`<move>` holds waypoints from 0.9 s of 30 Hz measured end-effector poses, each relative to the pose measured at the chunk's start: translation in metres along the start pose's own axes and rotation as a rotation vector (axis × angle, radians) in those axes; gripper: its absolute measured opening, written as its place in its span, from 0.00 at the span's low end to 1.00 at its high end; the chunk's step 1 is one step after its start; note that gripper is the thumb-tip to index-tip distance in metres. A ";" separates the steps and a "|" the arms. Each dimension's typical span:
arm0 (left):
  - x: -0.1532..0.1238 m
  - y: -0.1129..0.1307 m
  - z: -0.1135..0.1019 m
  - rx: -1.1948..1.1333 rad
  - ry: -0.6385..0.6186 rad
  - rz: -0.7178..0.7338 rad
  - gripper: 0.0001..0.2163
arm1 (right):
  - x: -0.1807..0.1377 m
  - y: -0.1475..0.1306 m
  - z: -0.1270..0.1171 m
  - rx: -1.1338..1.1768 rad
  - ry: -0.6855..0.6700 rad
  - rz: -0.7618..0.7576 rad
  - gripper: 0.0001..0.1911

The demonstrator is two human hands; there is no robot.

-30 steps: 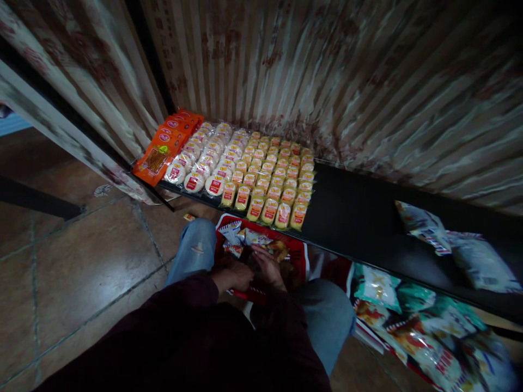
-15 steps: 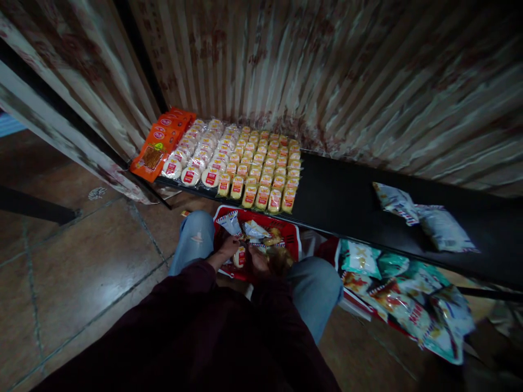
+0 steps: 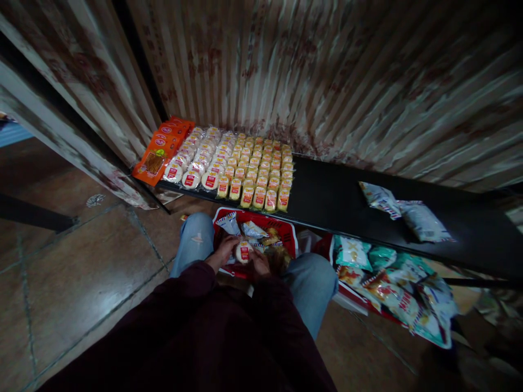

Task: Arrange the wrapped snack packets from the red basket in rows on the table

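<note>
Between my knees, a round white wrapped cake with a red label is held in both hands above a red basket. My left hand grips its left side, and my right hand closes on its right side. Inside the basket around them lie a white snack packet and brownish packets. Just beyond, rows of matching white cakes and yellow wrapped cakes stand on a black shelf.
Orange packets lie at the shelf's left end. Two white-and-blue bags rest on its right part. A second basket heaped with green and white bags stands right of my knee. A pleated curtain hangs behind.
The white cake has come up a little and turned so its label faces me more fully, with both hands now at its sides. The view has shifted slightly.
</note>
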State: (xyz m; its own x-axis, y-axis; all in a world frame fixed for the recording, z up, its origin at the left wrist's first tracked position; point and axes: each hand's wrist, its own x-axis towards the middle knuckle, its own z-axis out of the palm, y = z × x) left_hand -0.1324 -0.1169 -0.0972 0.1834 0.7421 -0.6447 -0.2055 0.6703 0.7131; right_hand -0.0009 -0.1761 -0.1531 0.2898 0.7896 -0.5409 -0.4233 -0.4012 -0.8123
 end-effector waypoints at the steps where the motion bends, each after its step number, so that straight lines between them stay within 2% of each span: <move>1: -0.001 0.000 0.000 -0.030 -0.025 -0.008 0.08 | -0.001 0.000 0.000 0.046 0.010 0.015 0.25; 4: -0.004 -0.002 0.000 -0.126 -0.090 -0.020 0.10 | -0.006 -0.004 0.003 0.132 0.050 0.034 0.23; 7: -0.005 -0.003 -0.001 -0.198 -0.091 -0.028 0.09 | -0.012 -0.009 0.007 0.164 0.067 0.052 0.22; 12: -0.007 0.000 -0.003 -0.281 -0.037 -0.027 0.07 | -0.025 -0.022 0.014 0.193 -0.048 0.059 0.21; 17: -0.009 0.007 -0.001 -0.327 -0.003 -0.020 0.07 | -0.038 -0.038 0.016 0.250 -0.122 0.135 0.19; 21: -0.009 0.016 0.005 -0.285 0.054 -0.017 0.07 | -0.046 -0.048 0.016 0.270 -0.190 0.136 0.15; 27: -0.010 0.021 0.012 -0.042 0.230 0.063 0.09 | -0.053 -0.053 0.017 0.292 -0.234 0.109 0.21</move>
State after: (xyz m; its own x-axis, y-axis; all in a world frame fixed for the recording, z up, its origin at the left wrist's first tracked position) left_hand -0.1265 -0.1100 -0.0725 -0.0534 0.7593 -0.6486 -0.2500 0.6186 0.7448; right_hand -0.0083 -0.1887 -0.0779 0.0406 0.8477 -0.5289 -0.6769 -0.3661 -0.6386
